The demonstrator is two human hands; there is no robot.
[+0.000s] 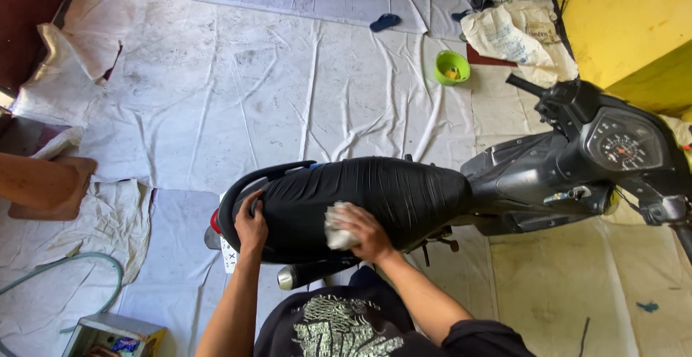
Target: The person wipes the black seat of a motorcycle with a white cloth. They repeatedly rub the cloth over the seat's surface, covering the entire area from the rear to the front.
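A black motorbike stands across the view, its long black seat (375, 191) in the middle and its handlebar and round speedometer (623, 144) at the right. My right hand (364, 231) presses a crumpled white cloth (337, 226) onto the near side of the seat. My left hand (251, 223) grips the rear end of the seat by the black grab rail (249, 180). My forearms and dark printed shirt fill the bottom of the view.
White plastic sheets (216, 90) cover the floor. A green bowl (452, 66) and a pale sack (512, 36) lie beyond the bike, sandals (386, 21) farther back. A green hose (72, 263) and a small box (112, 335) are at bottom left. Yellow wall at right.
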